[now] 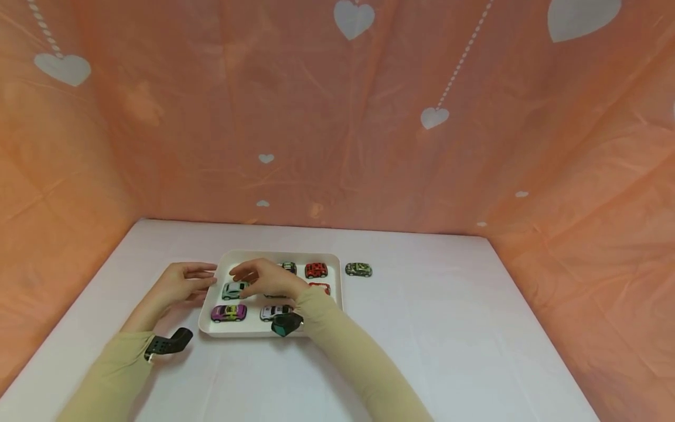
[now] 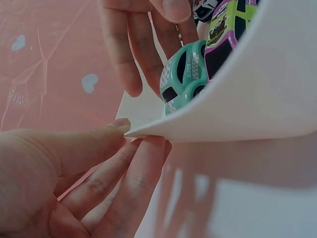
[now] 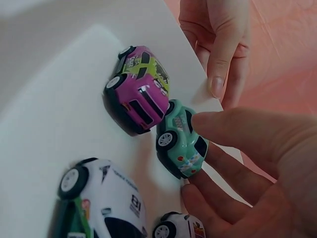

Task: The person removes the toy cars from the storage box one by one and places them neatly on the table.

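Mint-green toy car (image 1: 231, 291), head view: inside the white tray (image 1: 250, 333), right hand (image 1: 271, 278) beside it, left hand (image 1: 177, 284) at the rim. Left wrist view: "SUPER" on the car; left fingers (image 2: 144, 161) clamped on the tray. Right wrist view: right fingers (image 3: 237, 173) apart around the car; white car (image 3: 119, 186) marked "81".
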Demonstrator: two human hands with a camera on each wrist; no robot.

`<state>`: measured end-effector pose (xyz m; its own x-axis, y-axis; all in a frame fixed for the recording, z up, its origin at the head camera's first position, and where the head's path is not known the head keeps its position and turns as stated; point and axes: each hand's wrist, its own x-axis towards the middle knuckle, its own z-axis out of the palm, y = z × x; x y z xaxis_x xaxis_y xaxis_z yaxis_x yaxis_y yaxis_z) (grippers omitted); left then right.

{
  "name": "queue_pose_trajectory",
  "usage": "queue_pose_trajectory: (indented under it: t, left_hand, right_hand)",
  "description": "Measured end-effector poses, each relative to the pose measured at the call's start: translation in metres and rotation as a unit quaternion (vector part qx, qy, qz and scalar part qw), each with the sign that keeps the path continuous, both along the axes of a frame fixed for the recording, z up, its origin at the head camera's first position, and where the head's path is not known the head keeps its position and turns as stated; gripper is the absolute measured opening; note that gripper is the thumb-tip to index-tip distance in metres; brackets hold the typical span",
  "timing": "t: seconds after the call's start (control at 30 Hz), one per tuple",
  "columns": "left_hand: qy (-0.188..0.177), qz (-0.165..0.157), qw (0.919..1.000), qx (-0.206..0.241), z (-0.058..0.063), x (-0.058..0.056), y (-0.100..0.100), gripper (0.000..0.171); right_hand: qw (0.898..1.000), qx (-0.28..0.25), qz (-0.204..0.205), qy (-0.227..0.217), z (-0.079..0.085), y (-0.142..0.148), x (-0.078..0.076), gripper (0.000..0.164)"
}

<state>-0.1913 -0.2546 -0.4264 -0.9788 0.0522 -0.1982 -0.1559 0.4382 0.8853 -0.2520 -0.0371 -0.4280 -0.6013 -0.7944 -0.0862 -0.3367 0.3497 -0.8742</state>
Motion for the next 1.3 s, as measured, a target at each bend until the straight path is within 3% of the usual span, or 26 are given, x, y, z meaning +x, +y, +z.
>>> queue_pose_trajectory:
  t: [0.23, 0.63, 1.3]
  left_hand:
    - [0.007, 0.003, 0.9999, -0.009, 0.0041, 0.0013, -0.0015, 0.050]
    - [0.013, 0.003, 0.9999, 0.000, 0.0003, -0.0030, -0.0022, 0.051]
    - [0.002, 0.005, 1.0000, 0.008, -0.0027, -0.0015, -0.0006, 0.051]
  right_hand:
    - [1.000, 0.017, 0.009, 0.008, 0.0015, -0.0045, -0.0032, 0.050]
    - [0.999, 0.033, 0.003, -0.001, 0.0047, -0.0066, -0.0063, 0.050]
    - [0.996, 0.080, -0.027, 0.037, 0.0027, -0.0098, 0.0007, 0.045]
